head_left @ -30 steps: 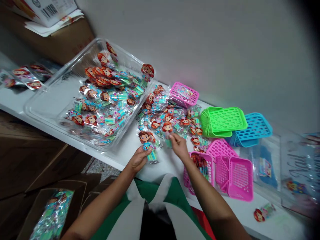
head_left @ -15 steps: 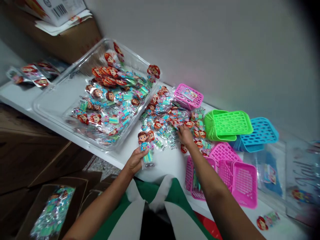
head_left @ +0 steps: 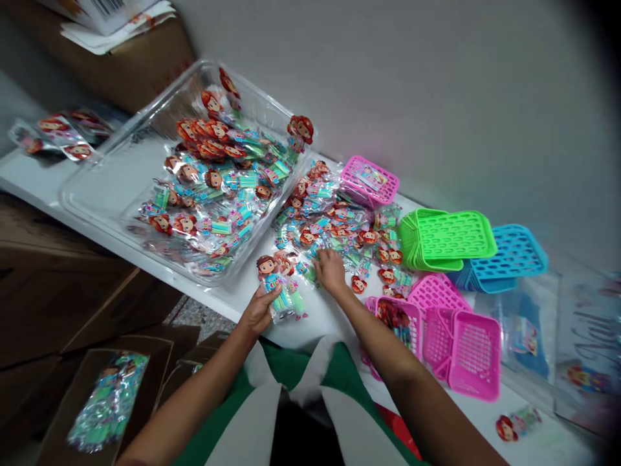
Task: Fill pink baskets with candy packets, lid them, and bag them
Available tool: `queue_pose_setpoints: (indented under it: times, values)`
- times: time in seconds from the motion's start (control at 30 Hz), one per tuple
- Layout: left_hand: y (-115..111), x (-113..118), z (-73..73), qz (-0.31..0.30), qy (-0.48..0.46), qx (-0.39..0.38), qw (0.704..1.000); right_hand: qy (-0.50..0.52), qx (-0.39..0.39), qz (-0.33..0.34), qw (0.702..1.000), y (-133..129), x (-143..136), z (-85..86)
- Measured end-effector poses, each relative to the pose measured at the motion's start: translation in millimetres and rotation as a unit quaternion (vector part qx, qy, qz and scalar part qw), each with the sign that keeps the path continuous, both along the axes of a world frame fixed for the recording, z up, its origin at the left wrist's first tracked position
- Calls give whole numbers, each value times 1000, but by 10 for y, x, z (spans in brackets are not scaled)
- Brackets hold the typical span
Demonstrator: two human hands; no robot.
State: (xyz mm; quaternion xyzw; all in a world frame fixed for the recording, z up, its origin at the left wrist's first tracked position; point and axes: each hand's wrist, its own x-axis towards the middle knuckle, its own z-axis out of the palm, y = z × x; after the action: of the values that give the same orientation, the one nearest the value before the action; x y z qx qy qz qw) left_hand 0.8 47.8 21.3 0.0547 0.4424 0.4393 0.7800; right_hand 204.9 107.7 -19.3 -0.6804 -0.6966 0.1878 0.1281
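Observation:
My left hand (head_left: 257,312) is closed on clear plastic packets (head_left: 281,303) with doll-head tops and pale green sticks inside; more than one head shows, slightly fanned. To the right, my right hand (head_left: 332,272) reaches palm down to the near edge of a loose pile of similar packets (head_left: 342,223). Its fingers are bent together at the packets, and what lies under the fingertips is hidden. A pink basket (head_left: 412,323) with red-haired packets in it stands beside my right forearm.
A large clear tray (head_left: 92,194) full of packets stands left. Stacked green baskets (head_left: 453,236), blue baskets (head_left: 514,249) and pink baskets (head_left: 475,353) are on the right. Another pink basket (head_left: 371,178) stands against the wall. An open carton (head_left: 58,395) of packets lies below the table.
My right hand has moved left and towards me over the pile, closer to my left hand. The packets in my left hand have tilted and spread a little.

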Motion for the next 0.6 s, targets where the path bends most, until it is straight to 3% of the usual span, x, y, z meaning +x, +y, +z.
queue_pose_setpoints:
  times: [0.1, 0.2, 0.27, 0.33, 0.4, 0.47, 0.53, 0.6]
  values:
    - [-18, -67, 14, -2, -9, -7, 1000, -129, 0, 35, 991, 272, 146, -83]
    - [-17, -96, -3, -21, -25, -27, 999, -139, -19, 39, 989, 307, 237, -78]
    - [-11, -85, -27, -24, -34, -32, 999, -74, -1, -5, 997, 186, 237, -39]
    - [-9, -49, -55, -20, -46, -27, 998, 65, 0, -56, 996, -35, 152, 11]
    - [-17, -7, -84, -17, -58, -10, 998, 239, -46, -84, 966, -310, -20, 55]
    - [-41, 12, -111, -21, -63, 4, 998, 373, -112, -78, 918, -559, -222, 78]
    - [-78, -8, -134, -31, -53, 4, 998, 423, -158, -41, 891, -703, -373, 71]
    - [-119, -60, -143, -31, -29, -10, 999, 381, -159, -17, 911, -704, -426, 32]
